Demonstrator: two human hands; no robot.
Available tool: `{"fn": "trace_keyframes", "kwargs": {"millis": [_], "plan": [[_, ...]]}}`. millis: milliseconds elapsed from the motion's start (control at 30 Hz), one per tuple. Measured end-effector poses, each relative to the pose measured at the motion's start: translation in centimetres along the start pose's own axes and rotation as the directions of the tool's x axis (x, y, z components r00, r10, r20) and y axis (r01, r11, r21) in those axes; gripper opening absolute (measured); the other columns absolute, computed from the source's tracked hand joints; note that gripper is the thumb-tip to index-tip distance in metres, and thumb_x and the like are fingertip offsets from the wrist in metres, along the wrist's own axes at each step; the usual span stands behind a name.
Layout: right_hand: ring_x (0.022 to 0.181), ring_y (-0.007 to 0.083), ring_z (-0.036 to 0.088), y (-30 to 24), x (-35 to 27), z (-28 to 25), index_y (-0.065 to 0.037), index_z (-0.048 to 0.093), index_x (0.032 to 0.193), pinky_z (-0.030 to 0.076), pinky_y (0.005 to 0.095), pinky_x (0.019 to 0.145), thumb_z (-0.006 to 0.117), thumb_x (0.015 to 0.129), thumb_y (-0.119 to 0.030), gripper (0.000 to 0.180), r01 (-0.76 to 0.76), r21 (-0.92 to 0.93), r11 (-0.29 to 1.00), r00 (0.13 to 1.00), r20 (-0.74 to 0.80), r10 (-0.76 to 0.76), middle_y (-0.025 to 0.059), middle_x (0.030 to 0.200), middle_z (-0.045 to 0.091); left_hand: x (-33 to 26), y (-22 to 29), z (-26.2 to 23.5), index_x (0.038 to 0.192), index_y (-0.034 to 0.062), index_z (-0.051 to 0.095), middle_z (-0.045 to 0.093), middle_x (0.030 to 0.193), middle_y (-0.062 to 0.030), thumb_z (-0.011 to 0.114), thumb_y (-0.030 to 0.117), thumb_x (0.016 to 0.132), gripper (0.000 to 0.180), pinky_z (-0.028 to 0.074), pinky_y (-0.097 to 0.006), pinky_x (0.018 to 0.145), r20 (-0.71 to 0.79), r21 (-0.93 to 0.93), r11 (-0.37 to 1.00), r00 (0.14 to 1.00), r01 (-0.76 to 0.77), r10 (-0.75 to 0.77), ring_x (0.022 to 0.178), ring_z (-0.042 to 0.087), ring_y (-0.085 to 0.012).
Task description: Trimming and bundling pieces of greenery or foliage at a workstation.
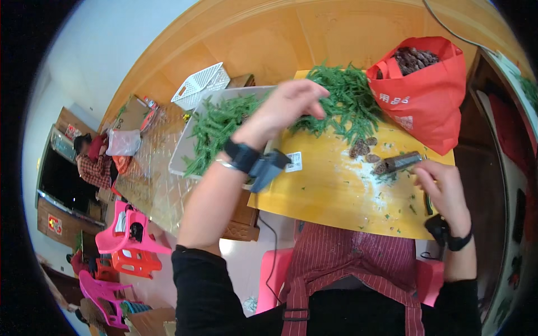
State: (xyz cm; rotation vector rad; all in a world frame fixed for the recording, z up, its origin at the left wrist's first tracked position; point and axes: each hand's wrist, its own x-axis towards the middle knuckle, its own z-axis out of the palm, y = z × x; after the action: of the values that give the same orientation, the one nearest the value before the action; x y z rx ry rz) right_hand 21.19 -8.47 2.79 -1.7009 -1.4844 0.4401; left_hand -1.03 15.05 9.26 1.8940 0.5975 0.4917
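Observation:
My left hand (291, 106) is raised over the table between a bin of green sprigs (224, 129) and a loose pile of green sprigs (344, 101). Its thumb and fingers are apart, and nothing shows between them. At the right of the yellow board (302, 187), my right hand (444, 185) has curled fingers beside a dark, tube-like bundle (404, 161). What they hold, if anything, is hidden. A brown pine cone (381, 167) lies at the bundle's left end. Several small brown cones (360, 148) lie nearby. A dark, green-striped curved thing (428, 204) shows below my right hand.
A red bag (423, 106) full of brown cones stands at the back right. Behind the bin is a white plastic basket (200, 84). Green scraps and white specks dot the board. Pink chairs (130, 227) and another person (95, 168) are at the far left.

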Motion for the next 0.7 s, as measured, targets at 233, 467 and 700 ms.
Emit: {"fn": "trace_keyframes", "kwargs": {"millis": [233,467,700], "plan": [[0.057,0.0250,0.058,2.8,0.3,4.8,-0.003,0.061,0.077,0.044,0.0316,0.053,0.063,0.077,-0.016,0.013,0.092,0.035,0.995,0.996,0.020,-0.092,0.0135,0.064,0.058,7.5,-12.2,8.5,0.091,0.0050,0.060,0.060,0.087,-0.0210,0.051,0.010,0.076,0.018,0.045,-0.042,0.073,-0.107,0.706,0.707,0.993,0.041,0.049,0.086,0.057,-0.0365],[0.053,0.0196,0.055,5.6,-0.3,5.3,-0.002,0.062,0.079,0.042,0.0286,0.051,0.061,0.079,-0.014,0.012,0.022,0.154,0.988,0.997,0.068,-0.033,0.0122,0.063,0.057,8.7,-15.5,9.4,0.081,0.0007,0.062,0.062,0.085,-0.0195,0.057,0.014,0.073,0.016,0.049,-0.041,0.071,-0.070,0.899,0.438,0.988,0.003,0.137,0.080,0.060,-0.0347],[0.055,0.0155,0.053,5.6,-0.5,5.8,-0.002,0.060,0.082,0.043,0.0268,0.054,0.061,0.080,-0.013,0.012,0.032,0.226,0.974,0.990,0.127,-0.062,0.0088,0.062,0.055,7.2,-14.1,5.9,0.091,-0.0013,0.061,0.065,0.081,-0.0072,0.066,0.024,0.075,0.030,0.048,-0.030,0.065,-0.240,0.282,0.952,0.969,0.118,-0.049,0.074,0.061,-0.0178]]}}
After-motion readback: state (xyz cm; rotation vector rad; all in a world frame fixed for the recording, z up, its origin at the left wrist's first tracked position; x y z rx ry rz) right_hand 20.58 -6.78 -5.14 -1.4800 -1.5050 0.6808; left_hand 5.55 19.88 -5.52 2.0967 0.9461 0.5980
